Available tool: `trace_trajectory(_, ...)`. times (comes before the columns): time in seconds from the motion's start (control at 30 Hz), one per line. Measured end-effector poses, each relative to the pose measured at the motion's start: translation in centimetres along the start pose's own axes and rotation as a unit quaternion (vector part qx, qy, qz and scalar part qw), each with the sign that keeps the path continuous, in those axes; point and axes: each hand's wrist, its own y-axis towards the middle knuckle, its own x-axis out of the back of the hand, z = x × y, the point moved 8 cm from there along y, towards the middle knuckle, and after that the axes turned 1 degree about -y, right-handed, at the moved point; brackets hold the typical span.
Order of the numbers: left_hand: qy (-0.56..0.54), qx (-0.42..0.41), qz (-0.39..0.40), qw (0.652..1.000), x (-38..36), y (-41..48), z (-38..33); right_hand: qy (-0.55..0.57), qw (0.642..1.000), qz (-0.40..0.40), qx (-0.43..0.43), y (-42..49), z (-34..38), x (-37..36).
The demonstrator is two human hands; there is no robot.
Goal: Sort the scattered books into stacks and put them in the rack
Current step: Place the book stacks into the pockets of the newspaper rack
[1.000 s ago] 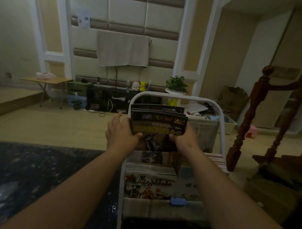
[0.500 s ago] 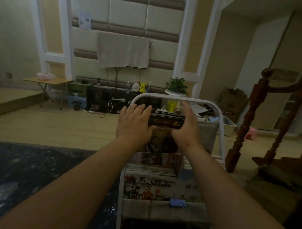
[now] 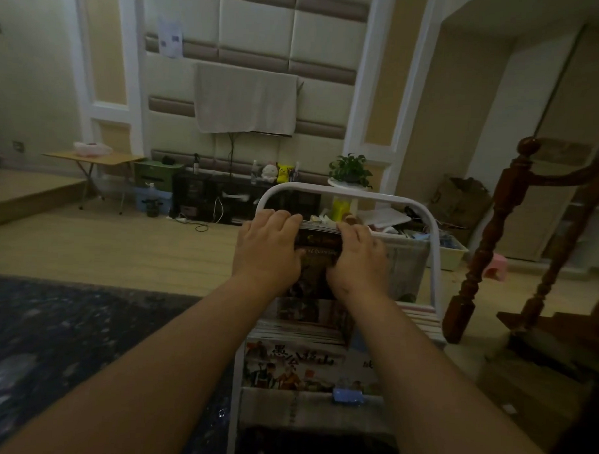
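A stack of dark-covered books (image 3: 317,250) stands upright in the top tier of a white tube-frame rack (image 3: 433,255). My left hand (image 3: 268,249) lies over the stack's upper left corner, fingers curled across its top edge. On the upper right corner my right hand (image 3: 356,259) grips the same way. More books (image 3: 293,359) with illustrated covers fill the lower tier, partly hidden by my forearms. A small blue object (image 3: 347,395) sits on that tier's front rail.
A dark speckled surface (image 3: 49,337) spreads left of the rack. A wooden stair post and railing (image 3: 487,240) rise at the right. Behind the rack are a cluttered plastic bin (image 3: 455,254), a plant stand (image 3: 351,171) and a low TV cabinet (image 3: 207,200).
The stack has dropped from in front of the rack's arch down into the top tier. Both hands shifted from its sides to its top edge.
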Motion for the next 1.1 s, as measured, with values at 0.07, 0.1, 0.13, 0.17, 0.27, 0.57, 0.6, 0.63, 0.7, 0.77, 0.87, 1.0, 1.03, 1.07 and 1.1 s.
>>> trace_trajectory(0.07,0.002,0.003,0.006,1.000,0.1,-0.3,-0.2,-0.002,1.000,0.013,-0.005,-0.3,-0.2,-0.1)
trace_trajectory(0.1,0.002,0.005,0.012,1.000,0.1,-0.5,-0.3,-0.004,1.000,0.020,-0.004,-0.5,-0.2,0.0)
trace_trajectory(0.13,0.001,0.006,0.019,1.000,0.2,-0.6,-0.3,-0.006,1.000,0.025,-0.002,-0.6,-0.1,0.1)
trace_trajectory(0.17,-0.001,0.009,0.026,1.000,0.4,-0.7,-0.3,-0.009,1.000,0.029,0.001,-0.8,0.0,0.2)
trace_trajectory(0.27,-0.008,0.018,0.055,0.998,1.2,-0.7,-0.2,-0.019,0.999,0.042,0.008,-1.2,0.5,1.1)
trace_trajectory(0.57,-0.061,0.036,0.100,0.992,4.3,-3.1,-0.2,0.007,0.999,0.037,0.033,-4.0,2.8,4.6)
trace_trajectory(0.6,-0.076,0.038,0.095,0.992,5.0,-3.7,-0.3,0.022,0.999,0.033,0.034,-4.6,3.1,4.9)
trace_trajectory(0.63,-0.093,0.042,0.089,0.991,5.8,-4.5,-0.3,0.035,0.998,0.028,0.036,-5.2,3.3,5.1)
trace_trajectory(0.7,-0.125,0.059,0.080,0.987,6.9,-6.4,0.1,0.062,0.997,0.021,0.042,-7.0,4.0,5.2)
trace_trajectory(0.77,-0.148,0.075,0.080,0.983,7.4,-8.7,0.7,0.090,0.995,0.016,0.047,-9.1,4.7,5.1)
trace_trajectory(0.87,-0.181,0.086,0.082,0.976,8.2,-12.0,1.6,0.113,0.992,0.022,0.052,-12.1,5.8,4.3)
trace_trajectory(1.0,-0.182,0.090,0.089,0.975,9.1,-15.7,3.2,0.134,0.989,0.040,0.054,-15.9,6.8,2.7)
trace_trajectory(1.03,-0.185,0.093,0.087,0.974,9.3,-16.6,3.7,0.142,0.987,0.045,0.053,-16.8,7.1,2.2)
trace_trajectory(1.07,-0.187,0.097,0.085,0.974,9.6,-17.5,4.3,0.148,0.986,0.049,0.054,-17.7,7.5,1.8)
trace_trajectory(1.1,-0.188,0.103,0.086,0.973,9.8,-18.5,4.9,0.153,0.985,0.054,0.055,-18.7,7.8,1.3)
